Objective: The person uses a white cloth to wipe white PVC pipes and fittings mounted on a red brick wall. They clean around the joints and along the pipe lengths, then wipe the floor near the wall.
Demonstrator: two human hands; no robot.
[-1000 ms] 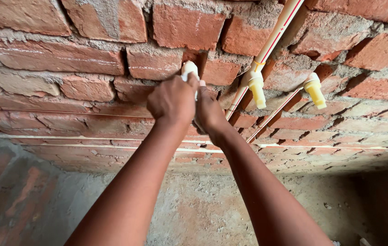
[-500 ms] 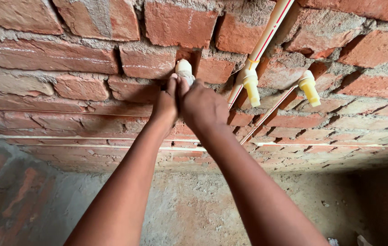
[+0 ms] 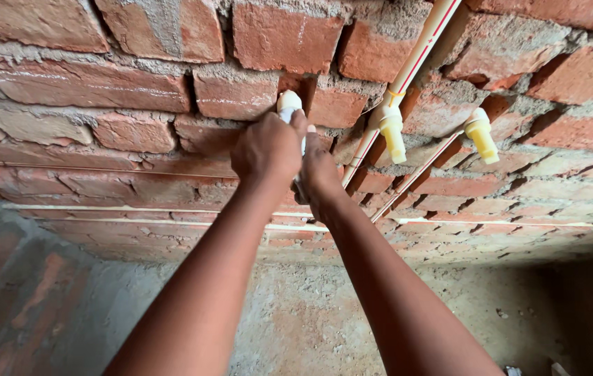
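A cream plastic pipe fitting [image 3: 286, 102] sticks out of a chased slot in the bare brick wall [image 3: 101, 90]. My left hand [image 3: 267, 147] is closed around the fitting just below its tip. My right hand [image 3: 318, 171] is pressed against the same fitting from the right, lower down, its fingers curled on the part hidden behind my left hand. Only the rounded tip of the fitting shows above my knuckles.
A cream pipe with a red stripe [image 3: 418, 57] runs diagonally down the wall. Two yellow capped stubs [image 3: 392, 132] [image 3: 481, 134] stick out to the right of my hands. Thin pipes [image 3: 136, 209] run along the wall's foot above a rough concrete floor [image 3: 296, 320].
Half a second ago my right hand lay on top, over the fitting; now my left hand is on top and my right has dropped lower. The view shifted slightly.
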